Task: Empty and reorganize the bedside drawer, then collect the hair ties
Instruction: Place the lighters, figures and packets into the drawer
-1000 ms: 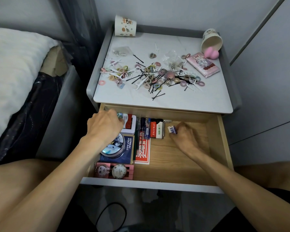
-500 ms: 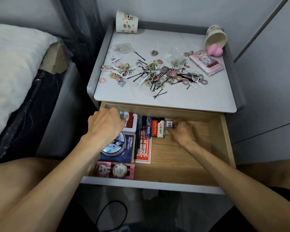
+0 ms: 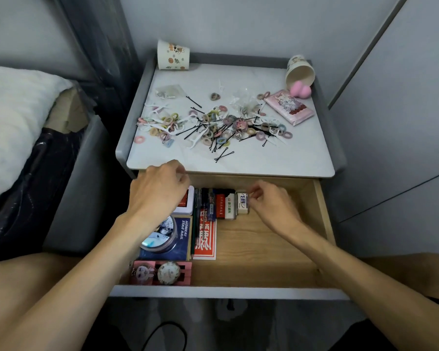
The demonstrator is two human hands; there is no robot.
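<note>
The wooden drawer [image 3: 264,249] of the bedside table is pulled open. My right hand [image 3: 271,206] pinches a small white box with blue letters [image 3: 242,202], which stands at the right end of a row of red-and-white boxes [image 3: 224,206] and pens [image 3: 203,203] at the drawer's back. My left hand [image 3: 160,191] hovers with curled fingers over a white tin at the back left; whether it holds anything is hidden. Several pastel hair ties [image 3: 213,127] lie scattered on the white tabletop [image 3: 276,160], mixed with black bobby pins [image 3: 223,155] and white floss picks [image 3: 195,141].
In the drawer's left part are a round tin [image 3: 160,236] on a blue box [image 3: 183,236], a red card pack [image 3: 207,239] and a pink holder [image 3: 162,272]. On top: one paper cup [image 3: 173,55], a tipped cup [image 3: 299,72], a pink sponge [image 3: 300,89], a tissue pack [image 3: 289,107]. The bed [image 3: 10,117] is at left.
My right hand carried the small white box leftward and set it against the row of boxes. The left hand lifted slightly toward the drawer's back edge.
</note>
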